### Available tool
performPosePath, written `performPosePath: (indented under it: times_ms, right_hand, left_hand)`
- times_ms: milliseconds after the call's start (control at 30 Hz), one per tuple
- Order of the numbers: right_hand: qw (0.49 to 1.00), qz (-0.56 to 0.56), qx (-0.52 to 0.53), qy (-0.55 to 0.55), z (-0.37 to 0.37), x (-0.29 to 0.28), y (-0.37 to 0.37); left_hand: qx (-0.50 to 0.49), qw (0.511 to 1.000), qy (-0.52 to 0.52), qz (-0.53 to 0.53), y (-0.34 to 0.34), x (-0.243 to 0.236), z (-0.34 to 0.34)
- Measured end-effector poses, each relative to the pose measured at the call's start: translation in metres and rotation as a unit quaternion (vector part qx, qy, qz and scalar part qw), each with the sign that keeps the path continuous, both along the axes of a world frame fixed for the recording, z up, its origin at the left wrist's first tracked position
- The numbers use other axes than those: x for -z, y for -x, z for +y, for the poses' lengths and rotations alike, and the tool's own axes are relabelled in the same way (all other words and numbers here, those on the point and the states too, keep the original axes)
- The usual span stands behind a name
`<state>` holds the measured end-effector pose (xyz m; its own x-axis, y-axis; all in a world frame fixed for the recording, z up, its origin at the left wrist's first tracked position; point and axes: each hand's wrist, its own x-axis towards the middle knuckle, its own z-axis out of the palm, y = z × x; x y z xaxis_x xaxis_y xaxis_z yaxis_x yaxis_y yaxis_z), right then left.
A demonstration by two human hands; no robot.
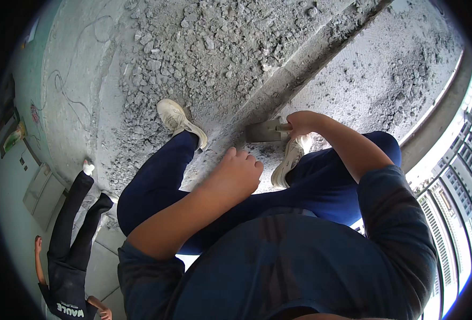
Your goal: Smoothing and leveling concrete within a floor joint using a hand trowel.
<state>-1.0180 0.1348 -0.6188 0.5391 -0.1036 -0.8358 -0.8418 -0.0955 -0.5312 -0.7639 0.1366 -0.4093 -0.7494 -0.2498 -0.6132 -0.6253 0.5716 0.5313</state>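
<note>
My right hand (301,124) is closed round the short handle of a trowel (262,132) with a flat, grey, roughly rectangular blade. The blade points left, low over the dusty floor between my shoes, beside the end of a long groove (300,72). Just left of and nearer than the blade is my left hand (238,169), back upward and fingers curled. Whatever its fingers hold, if anything, is hidden beneath it. My left shoe (177,120) stands by the rubble, and my right shoe (291,160) is partly behind the trowel hand.
Broken concrete rubble (204,53) spreads ahead and to the left. Another rubble patch (412,80) lies right of the groove. A raised ledge (444,112) and a railing (452,176) run along the right. Another person (68,266) stands at the left, near a loose cable (68,96).
</note>
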Motion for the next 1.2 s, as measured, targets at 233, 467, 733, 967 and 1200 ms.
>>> performPosePath:
  times_ms: [233, 467, 733, 967, 1200]
  right_hand:
    - [0.995, 0.023, 0.061, 0.082, -0.017, 0.030, -0.009]
    - [0.991, 0.007, 0.026, 0.134, -0.020, 0.079, -0.021]
    - [0.987, 0.010, 0.091, 0.132, -0.064, 0.119, -0.011]
    - [0.984, 0.018, 0.031, 0.172, -0.097, 0.122, -0.009]
    - [0.957, 0.077, 0.116, 0.254, -0.170, 0.100, -0.018]
  left_hand:
    - [-0.042, 0.997, -0.008, 0.060, 0.001, -0.026, 0.001]
    - [-0.052, 0.997, 0.010, 0.062, 0.000, -0.026, 0.006]
    - [-0.004, 1.000, -0.014, 0.026, 0.000, -0.026, 0.015]
    - [-0.030, 0.998, -0.063, 0.009, 0.001, -0.022, 0.012]
    - [-0.023, 0.999, -0.044, 0.005, 0.000, -0.024, 0.013]
